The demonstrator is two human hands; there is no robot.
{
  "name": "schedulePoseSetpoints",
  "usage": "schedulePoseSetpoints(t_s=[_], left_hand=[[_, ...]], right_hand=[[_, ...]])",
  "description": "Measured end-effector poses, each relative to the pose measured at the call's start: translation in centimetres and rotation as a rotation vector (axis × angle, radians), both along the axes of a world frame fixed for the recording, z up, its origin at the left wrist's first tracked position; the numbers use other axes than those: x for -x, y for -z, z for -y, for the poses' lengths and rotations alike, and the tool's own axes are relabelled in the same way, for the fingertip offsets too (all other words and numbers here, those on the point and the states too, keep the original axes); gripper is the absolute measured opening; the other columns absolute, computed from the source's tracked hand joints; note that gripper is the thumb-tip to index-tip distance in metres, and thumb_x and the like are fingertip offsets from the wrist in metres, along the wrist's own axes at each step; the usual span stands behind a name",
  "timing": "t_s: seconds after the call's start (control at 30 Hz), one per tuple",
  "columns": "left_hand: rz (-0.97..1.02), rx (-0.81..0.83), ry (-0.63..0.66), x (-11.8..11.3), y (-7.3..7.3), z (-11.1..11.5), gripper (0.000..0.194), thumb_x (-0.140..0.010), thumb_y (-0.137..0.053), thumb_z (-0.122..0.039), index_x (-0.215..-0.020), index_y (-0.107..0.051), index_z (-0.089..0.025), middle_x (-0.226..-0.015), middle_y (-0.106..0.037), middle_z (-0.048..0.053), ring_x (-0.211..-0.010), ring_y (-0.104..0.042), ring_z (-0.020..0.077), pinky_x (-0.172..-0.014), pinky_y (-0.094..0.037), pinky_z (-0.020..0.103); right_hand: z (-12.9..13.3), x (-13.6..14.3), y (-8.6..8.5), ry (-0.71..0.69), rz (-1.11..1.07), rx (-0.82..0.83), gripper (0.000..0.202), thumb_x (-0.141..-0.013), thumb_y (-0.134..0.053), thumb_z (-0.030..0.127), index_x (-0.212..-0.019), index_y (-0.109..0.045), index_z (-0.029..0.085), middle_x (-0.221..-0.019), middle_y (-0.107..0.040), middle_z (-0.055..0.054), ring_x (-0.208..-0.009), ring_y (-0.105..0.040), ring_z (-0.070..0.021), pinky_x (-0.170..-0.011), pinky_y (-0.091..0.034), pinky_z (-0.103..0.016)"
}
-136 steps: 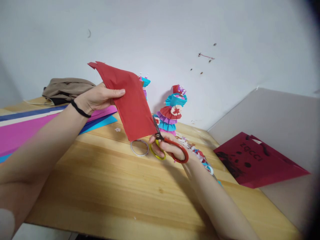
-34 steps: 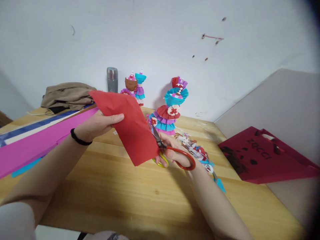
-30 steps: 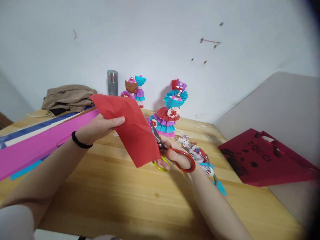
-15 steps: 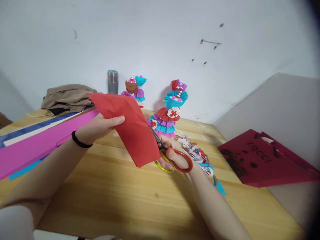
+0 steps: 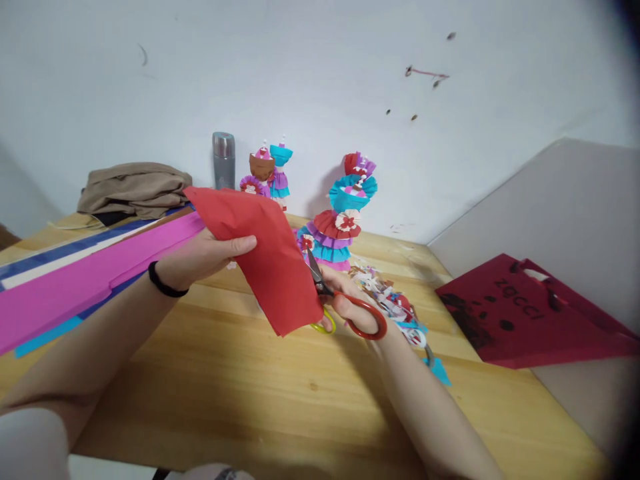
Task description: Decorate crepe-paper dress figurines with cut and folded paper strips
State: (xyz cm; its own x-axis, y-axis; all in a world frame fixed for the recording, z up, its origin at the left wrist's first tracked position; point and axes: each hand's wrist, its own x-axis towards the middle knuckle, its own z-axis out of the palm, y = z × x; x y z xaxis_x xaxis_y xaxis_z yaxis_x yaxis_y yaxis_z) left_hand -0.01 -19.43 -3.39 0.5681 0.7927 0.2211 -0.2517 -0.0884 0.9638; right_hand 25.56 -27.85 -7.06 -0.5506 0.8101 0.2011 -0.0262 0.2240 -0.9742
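The crimson bag [image 5: 530, 317] reads "zgcci"; the left grip [image 5: 223, 253] pinches red paper [image 5: 270, 263], the right grip [image 5: 350, 300] holds scissors [image 5: 361, 313].

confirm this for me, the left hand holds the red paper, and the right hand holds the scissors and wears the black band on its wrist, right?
Not quite: the head view shows the black band on the left wrist. The left hand does hold the red paper, and the right hand the scissors.

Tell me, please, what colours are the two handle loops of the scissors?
One handle loop is red, the other yellow; the head view shows them best.
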Motion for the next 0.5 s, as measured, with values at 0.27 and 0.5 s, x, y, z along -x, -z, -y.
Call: schedulePoseSetpoints(t_s=[0.27, 0.5], left_hand=[[-0.007, -0.026, -0.004, 0.0, 0.1, -0.1, 0.033, -0.082, -0.075, -0.035, -0.110, -0.072, -0.018, -0.120, -0.071, 0.009, -0.117, -0.062, 0.0302, -0.099, -0.052, 0.042], [0.001, -0.088, -0.023, 0.0, 0.5, -0.4, 0.036, -0.085, -0.072, -0.032, -0.119, -0.070, -0.020, -0.131, -0.067, 0.008, -0.127, -0.057, 0.0295, -0.104, -0.050, 0.038]], right_hand=[[-0.1, -0.1, 1.2, 0.109, -0.018, 0.109, 0.058, -0.076, -0.067, 0.071, -0.095, -0.048, 0.020, -0.047, -0.055, 0.009, -0.029, -0.039, -0.0049, -0.032, -0.029, -0.015], [0.1, 0.1, 0.8, 0.153, -0.003, 0.093, 0.058, -0.076, -0.066, 0.071, -0.093, -0.046, 0.020, -0.048, -0.053, 0.009, -0.031, -0.034, -0.0031, -0.034, -0.025, -0.015]])
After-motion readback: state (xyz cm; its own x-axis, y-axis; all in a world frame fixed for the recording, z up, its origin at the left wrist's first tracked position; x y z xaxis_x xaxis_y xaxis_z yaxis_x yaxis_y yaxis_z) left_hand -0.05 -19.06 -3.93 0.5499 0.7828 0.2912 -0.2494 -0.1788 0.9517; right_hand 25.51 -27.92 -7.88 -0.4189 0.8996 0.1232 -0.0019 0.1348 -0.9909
